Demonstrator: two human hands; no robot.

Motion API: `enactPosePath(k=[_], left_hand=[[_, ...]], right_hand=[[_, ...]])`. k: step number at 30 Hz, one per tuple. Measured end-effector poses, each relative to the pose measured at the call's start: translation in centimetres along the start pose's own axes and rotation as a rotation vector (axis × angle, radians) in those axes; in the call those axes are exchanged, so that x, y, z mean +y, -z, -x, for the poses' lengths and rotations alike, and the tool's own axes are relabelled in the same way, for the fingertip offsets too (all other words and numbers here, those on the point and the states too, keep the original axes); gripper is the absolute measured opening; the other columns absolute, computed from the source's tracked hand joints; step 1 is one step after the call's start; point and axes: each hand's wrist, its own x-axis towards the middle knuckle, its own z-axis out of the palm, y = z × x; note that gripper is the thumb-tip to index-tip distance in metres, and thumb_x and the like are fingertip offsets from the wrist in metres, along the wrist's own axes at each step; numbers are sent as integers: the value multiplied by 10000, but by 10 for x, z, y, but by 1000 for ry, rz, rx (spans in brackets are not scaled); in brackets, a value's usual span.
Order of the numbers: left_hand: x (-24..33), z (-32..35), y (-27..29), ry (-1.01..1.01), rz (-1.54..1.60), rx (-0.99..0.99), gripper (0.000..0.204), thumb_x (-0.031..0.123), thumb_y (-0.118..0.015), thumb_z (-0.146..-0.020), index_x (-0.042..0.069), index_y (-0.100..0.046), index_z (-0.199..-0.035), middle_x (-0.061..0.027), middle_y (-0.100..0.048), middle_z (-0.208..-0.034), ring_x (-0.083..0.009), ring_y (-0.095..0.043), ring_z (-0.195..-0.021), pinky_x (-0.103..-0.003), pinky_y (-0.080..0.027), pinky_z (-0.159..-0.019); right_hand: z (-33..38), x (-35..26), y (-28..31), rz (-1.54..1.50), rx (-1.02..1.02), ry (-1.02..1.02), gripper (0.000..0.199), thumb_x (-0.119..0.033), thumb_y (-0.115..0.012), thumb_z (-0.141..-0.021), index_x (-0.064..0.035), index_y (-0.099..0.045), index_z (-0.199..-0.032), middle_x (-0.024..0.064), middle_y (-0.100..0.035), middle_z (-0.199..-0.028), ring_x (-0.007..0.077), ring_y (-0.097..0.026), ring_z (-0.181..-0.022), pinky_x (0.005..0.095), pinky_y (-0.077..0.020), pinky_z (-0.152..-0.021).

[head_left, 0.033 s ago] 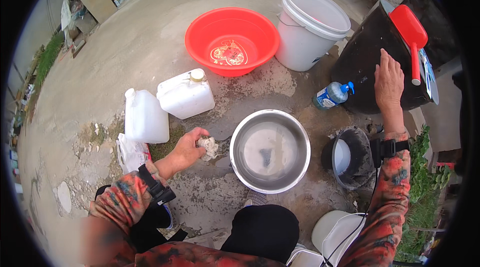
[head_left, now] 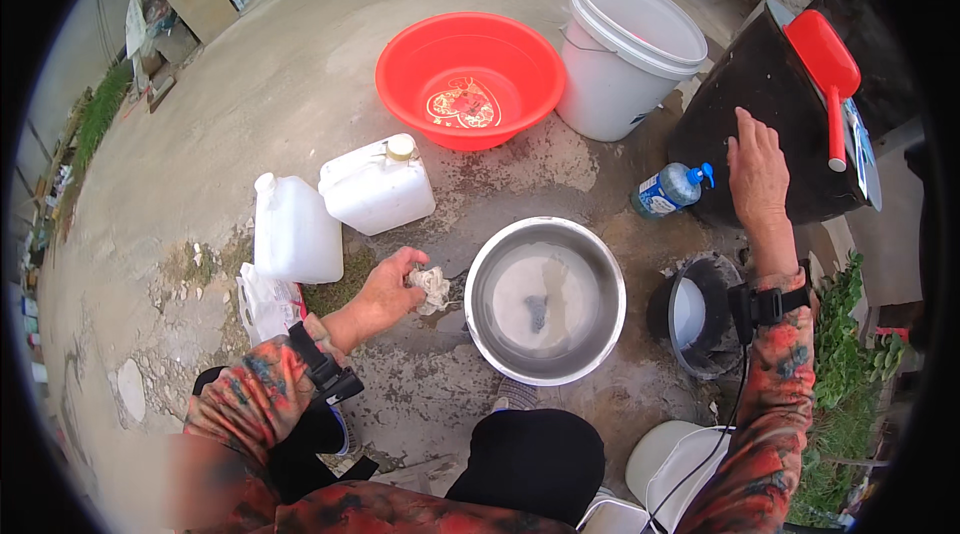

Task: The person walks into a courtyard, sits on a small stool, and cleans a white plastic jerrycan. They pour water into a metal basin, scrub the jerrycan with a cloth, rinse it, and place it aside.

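Note:
In my left hand is a bunched, off-white rag, held with bent fingers just left of a steel basin. The basin stands on the ground with a shallow layer of cloudy water and a small dark patch in it. My right hand is raised with its fingers stretched out, holding nothing. It is in front of a big black barrel, close to a pump bottle of bluish liquid with a blue pump head. A red dipper rests on the barrel's rim.
Ahead stand a red plastic basin and a tall white bucket. Two white jugs are at the left, beside a white plastic bag. A black bucket stands right of the steel basin, and a white bucket sits nearer.
My right hand has shifted left and slightly down, toward the pump bottle. My left hand, with the rag, has moved a little to the right and up.

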Motion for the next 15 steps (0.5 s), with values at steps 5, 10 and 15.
enactPosePath(k=[5,10,15], left_hand=[[5,-25,-38,81,247,41,553,-53,-596,-802,24,-376,-1304,-82,-629,-1022,-149,-627,-858,-303,-542,-640],[-5,-22,-41,131,200,-138,527,39,-638,-845,30,-390,-1310,-94,-606,-1097,-186,-624,-953,-355,-586,-756],[5,-31,13,-45,-423,0,467,147,-688,-831,-22,-504,-1226,-167,-581,-1176,-223,-625,-990,-366,-518,-853]], right_hand=[[72,-181,-9,-1073,-592,255,609,-218,-699,-857,-93,-431,-1389,196,-529,-1255,387,-521,-1181,433,-460,-977],[142,-308,-14,-1415,-662,108,587,-126,-687,-829,-86,-435,-1358,176,-501,-1203,409,-575,-1054,467,-499,-897],[200,-327,-51,-1313,-754,90,424,-19,-622,-807,-62,-518,-1216,171,-543,-1095,389,-596,-994,433,-511,-854]])
